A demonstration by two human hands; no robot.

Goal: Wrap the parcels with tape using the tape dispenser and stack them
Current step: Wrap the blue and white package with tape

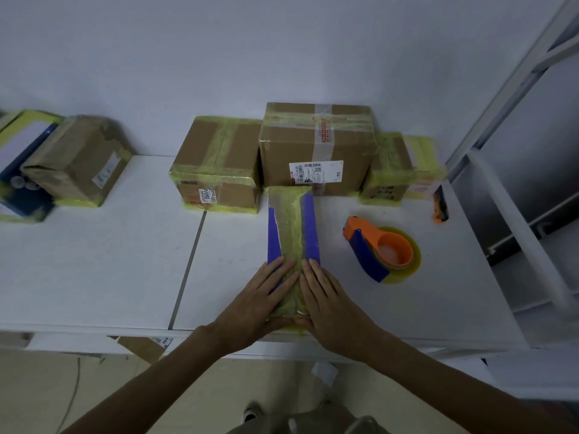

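A flat blue parcel with a yellowish tape strip down its middle lies on the white table, its near end at the front edge. My left hand lies flat with straight fingers on the parcel's near left part. My right hand presses flat on its near right part, and the two thumbs meet at the parcel's near end. The orange and blue tape dispenser with a yellowish roll sits on the table to the right, apart from both hands.
Taped cardboard boxes line the wall: a tall one in the middle, one at its left, a small one at its right. Two more parcels lie far left. An orange cutter and a metal rack are at the right.
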